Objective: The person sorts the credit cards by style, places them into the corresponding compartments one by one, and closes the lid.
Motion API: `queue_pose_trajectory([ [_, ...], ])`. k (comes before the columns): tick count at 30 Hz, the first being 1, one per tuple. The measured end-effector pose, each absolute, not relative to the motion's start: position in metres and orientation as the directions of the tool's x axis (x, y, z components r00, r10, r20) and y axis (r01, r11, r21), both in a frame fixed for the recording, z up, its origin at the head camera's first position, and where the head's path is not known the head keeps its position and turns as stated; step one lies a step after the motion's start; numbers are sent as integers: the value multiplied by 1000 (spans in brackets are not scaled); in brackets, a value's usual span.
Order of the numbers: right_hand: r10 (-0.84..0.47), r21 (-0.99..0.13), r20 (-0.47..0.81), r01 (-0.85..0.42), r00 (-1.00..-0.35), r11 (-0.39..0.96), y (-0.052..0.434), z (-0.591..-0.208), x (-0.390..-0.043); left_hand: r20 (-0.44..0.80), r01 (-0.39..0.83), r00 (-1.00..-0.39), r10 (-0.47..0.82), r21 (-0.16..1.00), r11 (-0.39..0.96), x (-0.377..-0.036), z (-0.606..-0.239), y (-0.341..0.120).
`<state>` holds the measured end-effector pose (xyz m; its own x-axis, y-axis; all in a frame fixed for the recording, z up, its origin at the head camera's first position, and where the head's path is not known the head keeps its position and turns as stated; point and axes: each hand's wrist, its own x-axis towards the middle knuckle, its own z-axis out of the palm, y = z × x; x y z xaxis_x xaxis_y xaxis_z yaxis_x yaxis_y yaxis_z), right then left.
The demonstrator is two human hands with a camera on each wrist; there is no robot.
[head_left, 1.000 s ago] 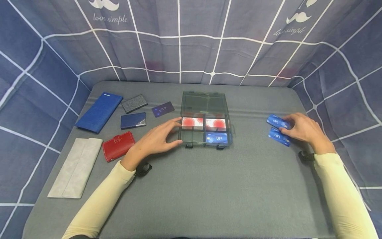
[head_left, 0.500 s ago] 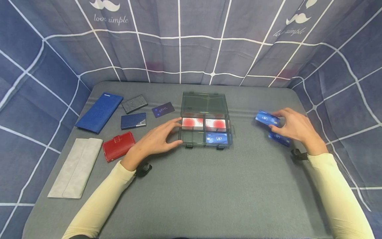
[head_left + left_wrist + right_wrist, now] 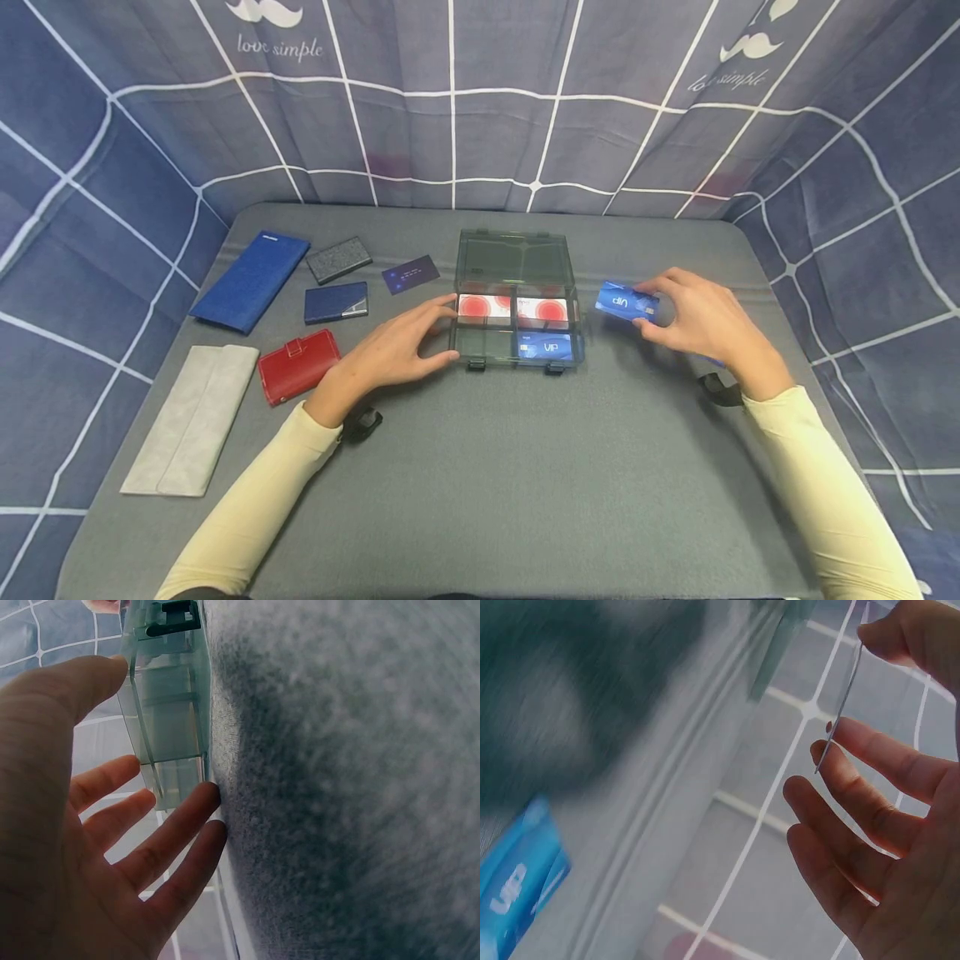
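Note:
My right hand point(image 3: 693, 317) pinches a blue VIP card point(image 3: 626, 302) by its edges, raised over the table right of the box. In the right wrist view the card point(image 3: 844, 694) shows edge-on between thumb and fingertips. A second blue VIP card point(image 3: 521, 877) lies on the table, mostly hidden under the hand in the head view. The clear green divided box point(image 3: 480, 364) stands with its lid up. Red-and-white cards point(image 3: 542, 312) fill its two back compartments, a blue VIP card point(image 3: 546, 347) the front right one. My left hand point(image 3: 397, 346) rests relaxed fingers at the box's left side.
Left of the box lie a dark blue card point(image 3: 410, 274), a grey card case point(image 3: 339, 260), a navy card holder point(image 3: 335, 302), a red wallet point(image 3: 298, 367), a long blue wallet point(image 3: 251, 282) and a pale grey wallet point(image 3: 190, 421). A checked curtain point(image 3: 495, 133) surrounds the table.
My right hand has lifted one blue VIP card from beside the other and carried it left toward the box. My left hand has stayed at the box.

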<state>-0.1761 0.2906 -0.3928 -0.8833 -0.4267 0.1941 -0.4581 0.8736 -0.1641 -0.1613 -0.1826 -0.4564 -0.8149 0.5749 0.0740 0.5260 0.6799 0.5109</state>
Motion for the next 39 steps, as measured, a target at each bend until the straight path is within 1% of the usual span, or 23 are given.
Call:
queue_pose_trajectory([
  [11, -539, -150, 154, -559, -828, 816, 249, -400, -172, 64, 522, -817, 573, 504, 688, -162, -457, -183],
  [23, -642, -136, 172, -664, -747, 736, 211, -405, -169, 74, 526, -817, 572, 504, 686, -161, -457, -183],
  [28, -675, -135, 181, -698, -716, 704, 197, -401, -166, 77, 531, -813, 578, 505, 680, -161, -456, -183],
  [33, -695, -131, 167, -714, -699, 687, 184, -398, -164, 64, 524, -815, 576, 509, 683, -161, -456, -183],
  [39, -711, -114, 178, -732, -680, 671, 172, -398, -165, 64, 530, -811, 582, 502, 683, -161, -456, -183],
])
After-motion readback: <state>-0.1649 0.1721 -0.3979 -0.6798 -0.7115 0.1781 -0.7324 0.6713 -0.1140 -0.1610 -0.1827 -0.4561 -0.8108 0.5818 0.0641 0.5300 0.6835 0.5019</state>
